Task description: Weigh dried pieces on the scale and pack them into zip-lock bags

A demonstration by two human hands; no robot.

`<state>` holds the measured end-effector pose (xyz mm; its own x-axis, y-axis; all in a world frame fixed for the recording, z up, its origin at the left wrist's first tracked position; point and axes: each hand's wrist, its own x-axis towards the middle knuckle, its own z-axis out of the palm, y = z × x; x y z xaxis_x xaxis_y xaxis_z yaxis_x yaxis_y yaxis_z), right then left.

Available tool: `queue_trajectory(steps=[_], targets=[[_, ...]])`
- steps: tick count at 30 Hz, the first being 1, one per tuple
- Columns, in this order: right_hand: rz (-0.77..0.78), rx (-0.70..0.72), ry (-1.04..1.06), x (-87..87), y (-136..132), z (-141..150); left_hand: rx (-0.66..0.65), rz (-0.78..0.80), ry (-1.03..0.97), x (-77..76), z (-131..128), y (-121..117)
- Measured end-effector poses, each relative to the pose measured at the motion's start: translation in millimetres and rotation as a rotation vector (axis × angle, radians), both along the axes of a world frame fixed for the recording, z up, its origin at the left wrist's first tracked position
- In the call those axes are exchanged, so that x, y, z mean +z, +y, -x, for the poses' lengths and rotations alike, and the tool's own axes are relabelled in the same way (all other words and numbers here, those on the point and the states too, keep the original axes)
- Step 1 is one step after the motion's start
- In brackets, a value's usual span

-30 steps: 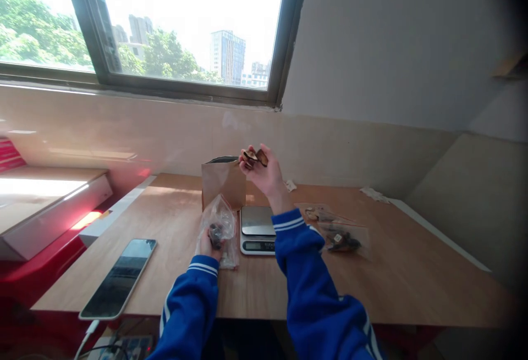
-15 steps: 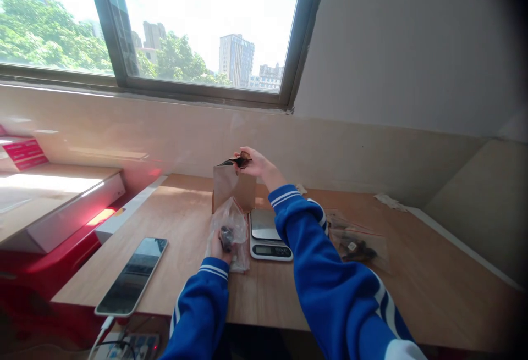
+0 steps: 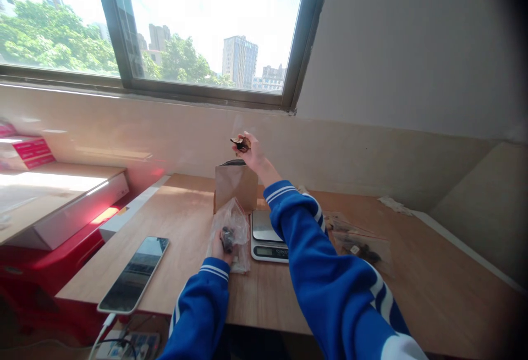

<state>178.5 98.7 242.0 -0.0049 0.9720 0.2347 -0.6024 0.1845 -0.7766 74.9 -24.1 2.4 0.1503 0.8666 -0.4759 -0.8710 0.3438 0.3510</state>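
Right hand (image 3: 252,150) has lifted above the paper bag (image 3: 236,186) at frame centre, pinching dark pieces (image 3: 239,143). Left hand (image 3: 218,245) grips clear bag (image 3: 231,228) on desk (image 3: 264,294). Scale (image 3: 268,236) bare; pieces not yet dropped in.

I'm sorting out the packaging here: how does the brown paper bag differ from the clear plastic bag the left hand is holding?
The paper bag is opaque brown and stands upright and open; the plastic bag is clear, crumpled, showing a dark item inside. The left hand grips the plastic bag; the right hand is raised above the paper bag with small dark pieces. Both are on the table near the scale.
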Motion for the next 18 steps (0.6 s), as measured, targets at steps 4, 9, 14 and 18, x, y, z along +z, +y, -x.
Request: queue_trajectory(steps=[4, 9, 14, 18], targets=[[-0.096, -0.100, -0.392, -21.0, 7, -1, 0.043, -0.042, 0.058, -2.9, 0, 1], [-0.145, -0.048, -0.703, -30.8, 1, -11, 0.063, -0.044, 0.085, -5.7, 0, 2], [-0.175, 0.009, -1.103, -20.4, -11, -14, 0.068, -0.047, 0.085, -3.8, 0, 0], [-0.168, 0.014, -1.358, -12.8, -21, -13, 0.051, -0.035, 0.074, -3.6, 0, 0]])
